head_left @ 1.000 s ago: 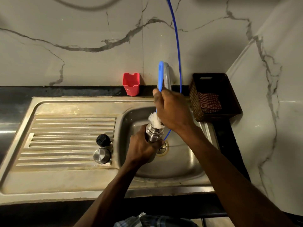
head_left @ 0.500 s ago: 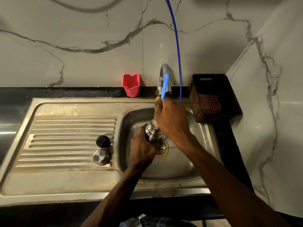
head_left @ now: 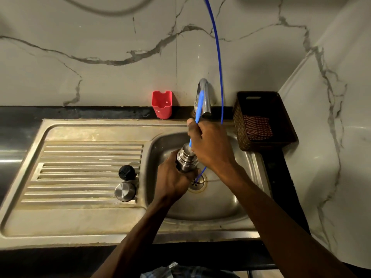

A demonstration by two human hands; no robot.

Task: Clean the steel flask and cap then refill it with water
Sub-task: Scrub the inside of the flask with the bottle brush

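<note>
Drainboard: it takes up the left part of the steel sink unit, ribbed and sloped toward the bowl, so anything round set on it may creep or roll.
Black stopper: it sits at the right end of the drainboard, just beside the bowl's edge; a knock from the left forearm could tip it into the bowl.
Steel cap: it stands just in front of the stopper, apart from the flask, not yet being cleaned; the same stray nudge could send it rolling.
Left hand: its fingers are curled round the flask body; if that grip is wet it may slip or twist under the brush strokes.
Flask: it is held tilted over the bowl near the drain, mouth toward the tap; a slip would drop it into the bowl and could dent it.
Brush: its blue handle runs down into the flask mouth, head hidden inside; a hard pull could flick dirty water out.
Right hand: it is closed round the brush handle just above the flask mouth; its knuckles may strike the tap on an upstroke.
Blue tube: it hangs from above into the bowl, behind the right hand, and could snag on the wrist.
</note>
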